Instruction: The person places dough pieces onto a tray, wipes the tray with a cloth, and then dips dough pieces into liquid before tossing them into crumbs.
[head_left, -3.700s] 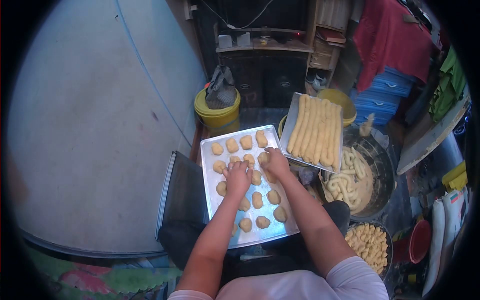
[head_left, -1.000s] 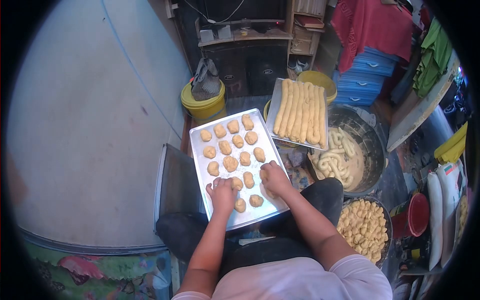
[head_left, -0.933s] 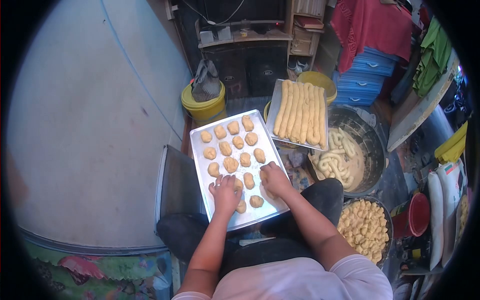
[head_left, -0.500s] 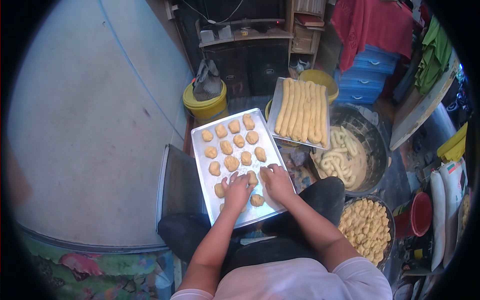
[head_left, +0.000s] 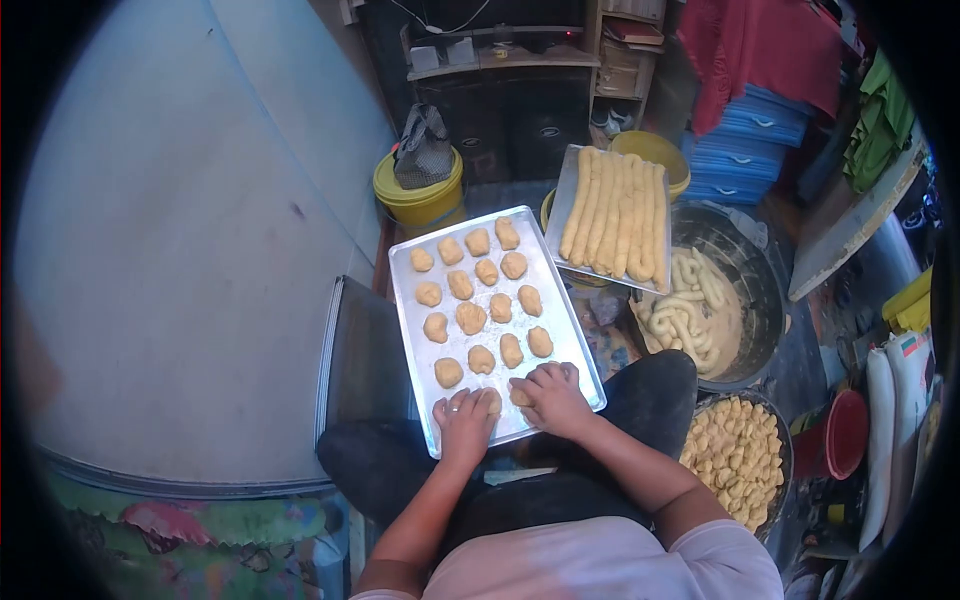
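A metal baking tray (head_left: 412, 300) rests across my lap, holding rows of rounded dough pieces (head_left: 470, 319). At its near edge my left hand (head_left: 466, 424) curls its fingers over dough in the bottom row, and a piece (head_left: 490, 400) shows beside the fingertips. To the right of it, my right hand (head_left: 555, 398) bends its fingers around another dough piece (head_left: 521, 396), partly covered. Both hands are low against the tray. The fingers hide much of the bottom row.
Beyond the lap tray, a second tray (head_left: 556, 238) carries long dough ropes. A dark basin (head_left: 757, 300) with pale dough strands stands at right, above a round container of small dough pieces (head_left: 735, 455). A yellow lidded bucket (head_left: 420, 205) stands behind; a pale panel (head_left: 200, 250) fills the left.
Both hands have moved toward the tray's near edge, from the second-nearest row to the bottom row. The dough pieces they covered now show. The view has shifted slightly.
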